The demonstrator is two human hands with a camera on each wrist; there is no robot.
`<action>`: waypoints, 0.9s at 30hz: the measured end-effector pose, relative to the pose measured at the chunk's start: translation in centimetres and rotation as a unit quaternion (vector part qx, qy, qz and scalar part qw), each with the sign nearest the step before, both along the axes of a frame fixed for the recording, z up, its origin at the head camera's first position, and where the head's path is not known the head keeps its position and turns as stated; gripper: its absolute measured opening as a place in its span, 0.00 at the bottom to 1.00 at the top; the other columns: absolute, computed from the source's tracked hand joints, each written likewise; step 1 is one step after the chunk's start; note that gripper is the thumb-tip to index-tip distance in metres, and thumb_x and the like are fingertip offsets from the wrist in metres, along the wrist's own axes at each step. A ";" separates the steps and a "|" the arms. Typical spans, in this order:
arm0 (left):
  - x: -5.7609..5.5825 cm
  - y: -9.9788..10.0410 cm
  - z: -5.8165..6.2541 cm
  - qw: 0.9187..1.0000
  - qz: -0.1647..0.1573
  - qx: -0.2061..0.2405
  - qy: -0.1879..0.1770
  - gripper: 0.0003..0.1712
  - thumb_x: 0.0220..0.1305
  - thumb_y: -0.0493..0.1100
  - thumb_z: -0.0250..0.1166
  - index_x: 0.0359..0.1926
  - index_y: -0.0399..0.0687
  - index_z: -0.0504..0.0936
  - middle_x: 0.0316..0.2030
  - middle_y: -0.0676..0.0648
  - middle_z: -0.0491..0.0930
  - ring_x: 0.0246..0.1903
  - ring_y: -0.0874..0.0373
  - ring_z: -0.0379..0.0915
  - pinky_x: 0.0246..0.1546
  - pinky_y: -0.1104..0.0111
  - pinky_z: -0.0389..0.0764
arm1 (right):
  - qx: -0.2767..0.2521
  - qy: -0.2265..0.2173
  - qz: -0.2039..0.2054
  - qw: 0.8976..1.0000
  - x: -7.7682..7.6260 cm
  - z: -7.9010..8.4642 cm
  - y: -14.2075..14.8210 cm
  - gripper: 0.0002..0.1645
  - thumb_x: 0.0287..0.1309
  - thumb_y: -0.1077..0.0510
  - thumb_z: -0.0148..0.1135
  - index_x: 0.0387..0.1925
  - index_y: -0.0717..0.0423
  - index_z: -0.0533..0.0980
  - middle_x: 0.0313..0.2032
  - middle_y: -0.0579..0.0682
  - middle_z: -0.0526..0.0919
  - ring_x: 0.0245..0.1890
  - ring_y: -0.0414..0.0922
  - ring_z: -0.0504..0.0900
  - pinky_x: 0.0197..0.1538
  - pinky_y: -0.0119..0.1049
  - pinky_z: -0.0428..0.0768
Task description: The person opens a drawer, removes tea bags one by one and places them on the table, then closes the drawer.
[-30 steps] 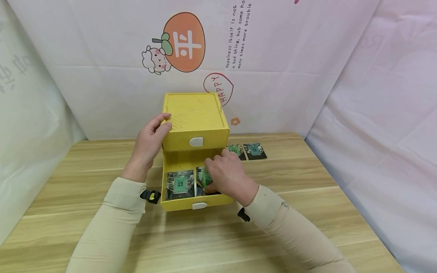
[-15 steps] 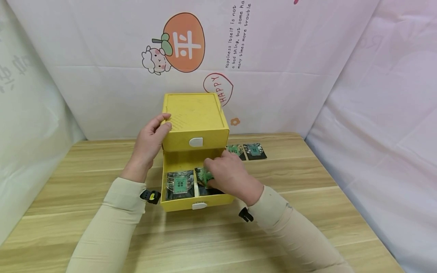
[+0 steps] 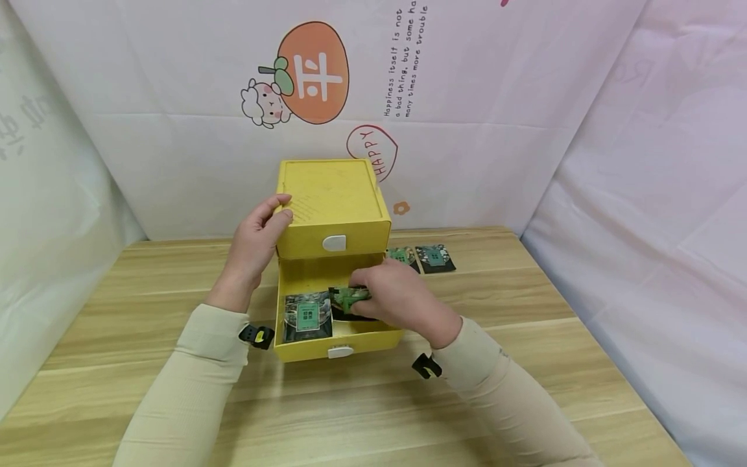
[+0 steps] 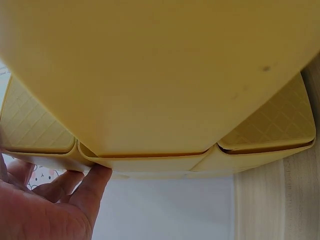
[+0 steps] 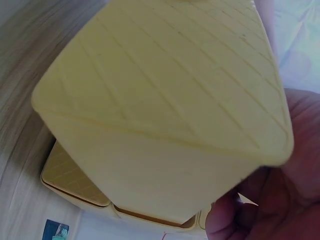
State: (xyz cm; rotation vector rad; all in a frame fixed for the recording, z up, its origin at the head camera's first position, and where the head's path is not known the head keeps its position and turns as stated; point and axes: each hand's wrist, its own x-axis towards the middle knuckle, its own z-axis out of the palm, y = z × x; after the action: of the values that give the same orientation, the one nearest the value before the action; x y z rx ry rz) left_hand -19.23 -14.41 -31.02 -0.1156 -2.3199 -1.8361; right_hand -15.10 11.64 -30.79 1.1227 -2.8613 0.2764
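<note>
A yellow two-tier drawer box (image 3: 332, 185) stands on the table with its lower drawer (image 3: 300, 351) pulled out. My left hand (image 3: 251, 246) rests its fingertips on the box's top left edge; the left wrist view has the fingers (image 4: 90, 192) against its side. Inside the drawer, my right hand (image 3: 403, 295) pinches a dark sachet (image 3: 348, 300) with a green label, tilted up from the drawer floor. Its right part is hidden behind the hand. Another dark sachet with a green label (image 3: 308, 316) lies in the drawer's left half. The drawer's outer wall (image 5: 165, 75) fills much of the right wrist view.
Behind my right hand, two more sachets lie on the wooden table (image 3: 496, 389): one partly covered (image 3: 403, 257), the other in full view (image 3: 435, 258). The upper drawer (image 3: 303, 241) is closed. A printed white cloth (image 3: 467, 130) hangs behind and at both sides.
My right hand has drawn back slightly to the right, raising the near edge of the right sachet so the drawer floor shows beneath. The left hand has stayed at the box.
</note>
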 end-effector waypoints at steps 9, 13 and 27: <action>0.1 0.0 0.0 1.000 -0.001 -0.002 -0.001 0.32 0.76 0.64 0.57 0.75 0.62 0.72 0.79 0.54 0.61 0.72 0.53 0.62 0.70 0.51 0.67 | -0.086 -0.022 -0.029 0.996 -0.2 0.4 0.5 0.11 0.59 0.49 0.77 0.42 0.47 0.87 0.33 0.38 0.88 0.34 0.40 0.80 0.44 0.38 0.77; 0.2 0.0 0.1 1.000 -0.001 0.000 -0.004 0.33 0.76 0.63 0.56 0.76 0.62 0.71 0.79 0.53 0.61 0.72 0.52 0.62 0.70 0.50 0.67 | -0.130 -0.051 -0.046 0.989 -0.2 0.7 0.9 0.10 0.59 0.50 0.76 0.41 0.47 0.88 0.34 0.40 0.88 0.34 0.40 0.82 0.40 0.37 0.79; 0.2 0.1 0.1 1.000 0.000 -0.004 -0.006 0.32 0.76 0.63 0.56 0.75 0.63 0.71 0.78 0.54 0.62 0.70 0.52 0.64 0.68 0.51 0.68 | -0.263 -0.118 -0.067 0.955 0.2 1.9 3.4 0.06 0.63 0.56 0.71 0.41 0.48 0.85 0.30 0.44 0.82 0.25 0.41 0.74 0.28 0.33 0.73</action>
State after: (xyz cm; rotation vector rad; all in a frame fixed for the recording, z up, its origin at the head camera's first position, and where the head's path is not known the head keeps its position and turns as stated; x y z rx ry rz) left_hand -18.98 -14.35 -30.89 -0.1055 -2.3348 -1.8337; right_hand -14.94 15.01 -28.87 0.8289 -2.7612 1.1503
